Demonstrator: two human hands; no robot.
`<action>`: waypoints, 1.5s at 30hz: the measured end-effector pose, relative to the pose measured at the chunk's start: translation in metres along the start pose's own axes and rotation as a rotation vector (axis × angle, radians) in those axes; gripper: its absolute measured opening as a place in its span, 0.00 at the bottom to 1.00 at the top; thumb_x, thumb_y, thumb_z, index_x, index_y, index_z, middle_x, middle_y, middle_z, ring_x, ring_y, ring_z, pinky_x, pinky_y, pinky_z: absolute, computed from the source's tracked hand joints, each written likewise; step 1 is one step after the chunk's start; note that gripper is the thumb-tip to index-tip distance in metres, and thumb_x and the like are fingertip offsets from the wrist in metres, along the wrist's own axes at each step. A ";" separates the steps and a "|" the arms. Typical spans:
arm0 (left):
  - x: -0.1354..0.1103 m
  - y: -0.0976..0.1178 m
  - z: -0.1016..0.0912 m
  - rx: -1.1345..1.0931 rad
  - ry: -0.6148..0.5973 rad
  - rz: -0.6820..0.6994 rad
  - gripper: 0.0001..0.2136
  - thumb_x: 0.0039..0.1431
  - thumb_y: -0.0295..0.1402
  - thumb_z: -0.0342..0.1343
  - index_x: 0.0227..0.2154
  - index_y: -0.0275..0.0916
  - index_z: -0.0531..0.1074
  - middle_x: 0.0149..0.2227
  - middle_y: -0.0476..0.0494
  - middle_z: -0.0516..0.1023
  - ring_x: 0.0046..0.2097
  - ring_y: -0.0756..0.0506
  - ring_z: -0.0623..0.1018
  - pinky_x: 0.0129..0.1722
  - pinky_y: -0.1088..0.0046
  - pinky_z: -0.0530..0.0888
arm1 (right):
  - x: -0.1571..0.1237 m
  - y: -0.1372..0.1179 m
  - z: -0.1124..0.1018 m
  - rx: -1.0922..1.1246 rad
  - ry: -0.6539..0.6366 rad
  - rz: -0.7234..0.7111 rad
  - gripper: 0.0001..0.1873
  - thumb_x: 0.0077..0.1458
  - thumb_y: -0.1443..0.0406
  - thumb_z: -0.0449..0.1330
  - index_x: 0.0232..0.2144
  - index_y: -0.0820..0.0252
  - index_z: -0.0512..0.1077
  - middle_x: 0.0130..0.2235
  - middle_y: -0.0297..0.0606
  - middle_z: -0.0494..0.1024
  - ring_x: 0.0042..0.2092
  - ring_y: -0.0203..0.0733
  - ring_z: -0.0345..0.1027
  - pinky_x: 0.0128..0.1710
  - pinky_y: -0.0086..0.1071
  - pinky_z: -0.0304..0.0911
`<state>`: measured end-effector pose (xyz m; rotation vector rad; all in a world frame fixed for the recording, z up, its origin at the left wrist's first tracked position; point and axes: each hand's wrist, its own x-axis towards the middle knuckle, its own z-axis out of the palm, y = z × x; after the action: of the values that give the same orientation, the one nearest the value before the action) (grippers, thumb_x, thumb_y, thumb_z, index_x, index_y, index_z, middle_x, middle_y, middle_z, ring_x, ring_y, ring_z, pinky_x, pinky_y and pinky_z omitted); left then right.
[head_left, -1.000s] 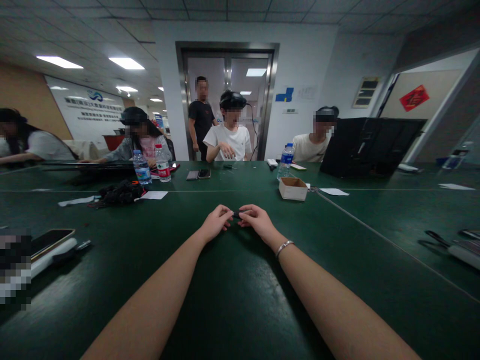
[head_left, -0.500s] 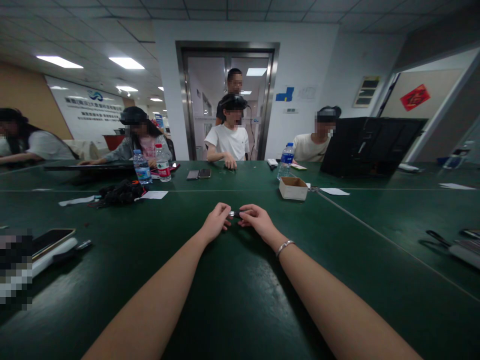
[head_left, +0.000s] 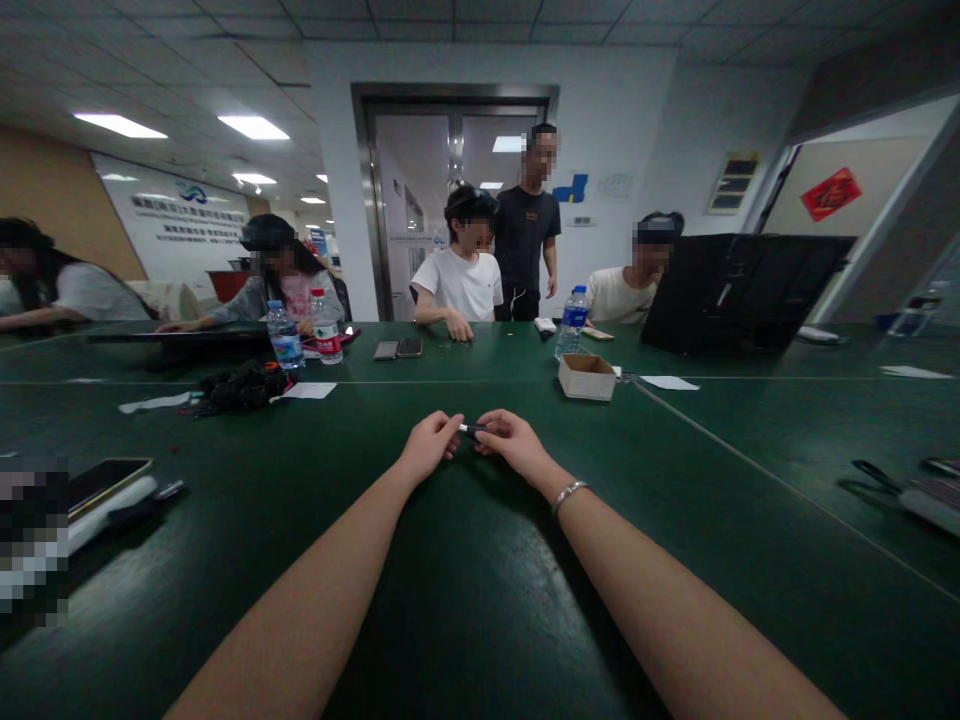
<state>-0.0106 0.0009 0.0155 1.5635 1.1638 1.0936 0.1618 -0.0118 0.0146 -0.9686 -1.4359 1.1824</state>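
Note:
Between my two hands is a small, slim black-and-silver object (head_left: 471,428), lying sideways a little above the green table (head_left: 465,560). Its exact kind is too small to make out. My left hand (head_left: 431,447) pinches the silver end with thumb and fingers. On the other side, my right hand (head_left: 514,443) has its thumb and fingers closed on the black end. A silver bracelet (head_left: 570,497) circles my right wrist. Both forearms reach forward over the tabletop, and fingertips partly cover the object.
Ahead are an open cardboard box (head_left: 587,380), a blue-labelled water bottle (head_left: 571,325), two bottles on the left, a black tangled bundle (head_left: 244,387), and two phones (head_left: 397,348). A large monitor (head_left: 742,293) stands right. Several people sit around the table; one stands behind.
My fingers have shifted slightly around the small object, and more of its black part shows between my hands. The standing person has moved to the right.

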 end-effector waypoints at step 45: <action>-0.013 0.015 -0.004 0.279 -0.069 0.218 0.11 0.55 0.39 0.51 0.36 0.39 0.72 0.36 0.45 0.76 0.39 0.47 0.75 0.42 0.70 0.71 | -0.012 -0.011 0.010 -0.695 -0.008 -0.276 0.10 0.55 0.61 0.55 0.36 0.59 0.72 0.35 0.36 0.76 0.36 0.38 0.67 0.37 0.31 0.60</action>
<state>-0.0136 -0.0140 0.0290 1.9665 1.1569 1.0388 0.1543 -0.0270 0.0233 -1.1679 -1.9663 0.4764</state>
